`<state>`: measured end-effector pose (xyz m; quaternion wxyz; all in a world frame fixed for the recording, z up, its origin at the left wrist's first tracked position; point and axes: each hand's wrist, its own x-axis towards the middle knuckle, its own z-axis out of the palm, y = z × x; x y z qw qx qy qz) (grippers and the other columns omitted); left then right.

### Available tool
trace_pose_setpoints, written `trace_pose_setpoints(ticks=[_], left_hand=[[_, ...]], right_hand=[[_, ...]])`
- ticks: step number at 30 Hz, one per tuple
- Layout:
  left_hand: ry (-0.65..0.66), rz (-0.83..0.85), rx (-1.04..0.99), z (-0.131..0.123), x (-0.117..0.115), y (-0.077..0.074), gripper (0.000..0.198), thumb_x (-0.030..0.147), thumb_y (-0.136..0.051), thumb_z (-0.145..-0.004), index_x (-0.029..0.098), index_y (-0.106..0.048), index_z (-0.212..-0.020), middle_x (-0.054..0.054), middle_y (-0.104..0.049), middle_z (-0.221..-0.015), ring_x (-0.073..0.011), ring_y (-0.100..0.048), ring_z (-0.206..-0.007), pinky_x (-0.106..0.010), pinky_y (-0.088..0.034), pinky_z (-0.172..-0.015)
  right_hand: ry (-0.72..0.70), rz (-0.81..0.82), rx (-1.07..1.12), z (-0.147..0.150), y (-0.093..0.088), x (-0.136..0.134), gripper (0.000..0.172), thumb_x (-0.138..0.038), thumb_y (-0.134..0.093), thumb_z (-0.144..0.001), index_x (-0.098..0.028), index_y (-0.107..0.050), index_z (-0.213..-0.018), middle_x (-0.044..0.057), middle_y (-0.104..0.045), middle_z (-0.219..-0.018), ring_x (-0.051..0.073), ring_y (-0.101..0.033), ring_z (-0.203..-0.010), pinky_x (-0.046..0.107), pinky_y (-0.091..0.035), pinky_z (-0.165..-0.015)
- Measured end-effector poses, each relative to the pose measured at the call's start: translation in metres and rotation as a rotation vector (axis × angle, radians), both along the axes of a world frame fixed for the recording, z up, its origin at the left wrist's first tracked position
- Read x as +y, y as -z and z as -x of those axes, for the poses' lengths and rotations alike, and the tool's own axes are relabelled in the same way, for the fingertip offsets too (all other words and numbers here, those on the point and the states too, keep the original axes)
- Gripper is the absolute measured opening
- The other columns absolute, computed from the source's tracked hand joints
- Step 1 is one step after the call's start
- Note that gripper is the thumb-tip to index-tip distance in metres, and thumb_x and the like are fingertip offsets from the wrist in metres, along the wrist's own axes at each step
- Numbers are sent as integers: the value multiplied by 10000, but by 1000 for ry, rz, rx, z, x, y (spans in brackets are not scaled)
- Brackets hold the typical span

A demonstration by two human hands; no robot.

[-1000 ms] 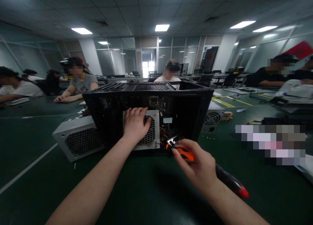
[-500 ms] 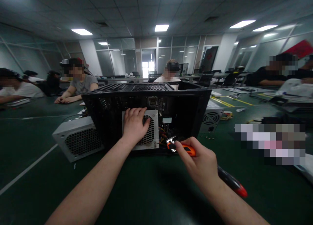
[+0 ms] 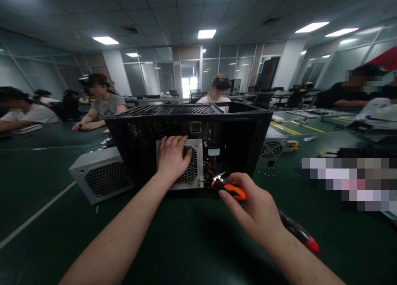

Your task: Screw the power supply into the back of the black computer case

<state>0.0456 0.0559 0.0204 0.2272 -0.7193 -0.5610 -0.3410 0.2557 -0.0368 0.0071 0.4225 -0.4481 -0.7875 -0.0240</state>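
Stretching wide, the green counter [image 3: 173, 243] carries a black case [image 3: 186, 118] hemmed by silver boxes [image 3: 102, 173] left and right, room before its lower edge, a perforated silver unit [image 3: 194, 165] at its open side — the left hand [image 3: 173, 159] spread flat against it, the right hand's [image 3: 256, 202] grip clamped round an orange-and-black screwdriver [image 3: 231, 191].

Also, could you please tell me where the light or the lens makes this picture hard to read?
In the head view, the ceiling lights burn white while the case is nearly black inside; same view, a soft shadow darkens the table near the right hand; same view, the edges look stretched.
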Motion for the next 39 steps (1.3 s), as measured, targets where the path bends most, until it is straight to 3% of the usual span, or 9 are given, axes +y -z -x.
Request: trace_pose_setpoints(ticks=[7, 15, 18, 21, 25, 29, 33, 39], left_hand=[[-1, 5, -5, 0, 0, 0, 404, 353, -464, -844, 176, -536, -1199, -83, -606, -1153, -250, -494, -1114, -460, -268, -1058], [-9, 3, 0, 0, 0, 0, 412, 357, -470, -843, 165, -541, -1200, -85, -600, -1159, -246, -489, -1123, -448, -254, -1068], [-9, 3, -2, 0, 0, 0, 408, 356, -467, -845, 167, -539, -1198, -84, -603, -1153, -245, -489, -1124, -448, -253, -1069], [-10, 5, 0, 0, 0, 0, 404, 361, -460, -848, 179, -533, -1201, -82, -603, -1159, -246, -490, -1124, -457, -260, -1064], [-7, 7, -4, 0, 1, 0, 407, 360, -464, -844, 178, -534, -1201, -82, -601, -1163, -248, -491, -1127, -454, -257, -1067], [0, 10, -10, 1, 1, 1, 404, 361, -466, -843, 185, -532, -1201, -79, -598, -1170, -248, -485, -1132, -458, -254, -1069], [2, 8, -12, 0, 0, 0, 405, 361, -460, -848, 178, -532, -1201, -81, -599, -1165, -247, -486, -1126, -457, -253, -1068], [5, 12, -15, 0, 0, 0, 410, 352, -471, -844, 168, -534, -1205, -80, -600, -1159, -244, -485, -1124, -453, -249, -1071]], right_hand=[[-53, 58, 16, -2, -1, 2, 143, -332, -478, -867, -208, -472, -938, 17, -646, -747, 136, -613, -589, 237, -470, -508], [-299, 167, -102, -10, -17, -2, 66, -199, -465, -860, -222, -498, -913, 32, -615, -875, 136, -601, -766, 252, -492, -662], [-229, 165, -115, -9, -15, -4, 115, -281, -493, -856, -217, -514, -949, 38, -637, -871, 153, -615, -755, 268, -494, -639], [-128, 103, -83, -5, -7, -4, 185, -376, -472, -864, -209, -511, -932, 18, -640, -735, 153, -609, -615, 264, -465, -532], [-112, 153, -33, -3, -6, -6, 138, -311, -455, -863, -216, -452, -963, 15, -621, -763, 134, -598, -607, 245, -466, -529], [-175, 242, -64, -3, -11, -10, 185, -199, -484, -790, -239, -410, -955, -3, -581, -800, 122, -569, -630, 235, -470, -544], [-218, 232, -91, -1, -12, -13, 227, -154, -470, -753, -240, -407, -954, -6, -561, -806, 122, -552, -632, 241, -467, -545], [-108, 146, -86, -1, -7, -10, 207, -374, -488, -840, -219, -474, -976, 24, -632, -788, 159, -615, -635, 274, -488, -533]])
